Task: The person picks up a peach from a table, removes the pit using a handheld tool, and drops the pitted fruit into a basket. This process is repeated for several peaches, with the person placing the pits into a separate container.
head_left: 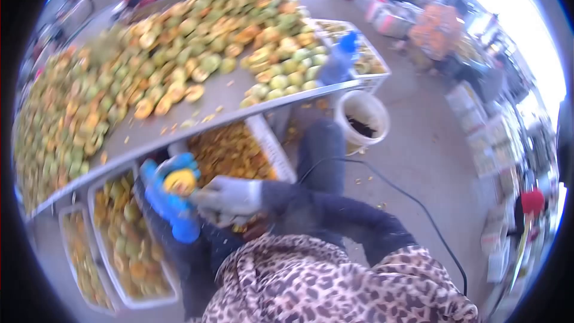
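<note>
My left hand (pixel 167 194), in a blue glove, is closed around a yellow fruit half (pixel 180 182) that looks like an apricot or peach, its cut face turned up with a dark middle. My right hand (pixel 230 199), in a grey glove, has its fingers curled right beside the fruit. Whether it pinches a small tool is hidden by blur. Just behind the hands, under the table edge, stands a white crate (pixel 272 146) of small orange-yellow fruit pieces (pixel 230 152).
A metal table (pixel 224 93) bears a heap of green and orange fruit (pixel 179 42). On it stands a blue bottle (pixel 339 60). Fruit-filled crates (pixel 98 203) sit at left. A white bucket (pixel 363 113) and a black cable (pixel 412 200) are at right. Other people (pixel 439 30) sit farther off.
</note>
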`<action>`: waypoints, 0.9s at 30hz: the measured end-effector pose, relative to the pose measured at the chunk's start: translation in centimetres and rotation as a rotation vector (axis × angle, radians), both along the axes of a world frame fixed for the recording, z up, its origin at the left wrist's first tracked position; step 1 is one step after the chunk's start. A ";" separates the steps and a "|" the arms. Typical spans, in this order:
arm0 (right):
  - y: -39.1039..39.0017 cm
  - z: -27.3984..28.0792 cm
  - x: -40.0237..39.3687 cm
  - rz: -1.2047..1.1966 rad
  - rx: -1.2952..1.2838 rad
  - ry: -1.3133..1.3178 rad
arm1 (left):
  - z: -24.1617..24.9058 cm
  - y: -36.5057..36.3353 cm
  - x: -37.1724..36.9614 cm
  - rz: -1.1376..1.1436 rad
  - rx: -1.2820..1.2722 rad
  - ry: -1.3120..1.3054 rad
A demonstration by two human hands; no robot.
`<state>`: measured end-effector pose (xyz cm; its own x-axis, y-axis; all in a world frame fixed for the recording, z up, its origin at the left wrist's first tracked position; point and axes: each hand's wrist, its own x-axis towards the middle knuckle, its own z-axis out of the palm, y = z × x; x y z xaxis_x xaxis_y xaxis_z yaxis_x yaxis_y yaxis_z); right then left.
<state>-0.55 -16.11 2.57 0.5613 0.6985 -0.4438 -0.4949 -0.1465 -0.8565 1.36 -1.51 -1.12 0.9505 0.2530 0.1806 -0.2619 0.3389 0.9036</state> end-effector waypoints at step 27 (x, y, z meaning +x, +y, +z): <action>-0.5 -4.1 3.7 -0.143 -1.099 -1.592 | -4.3 0.4 0.5 -0.206 -0.146 0.114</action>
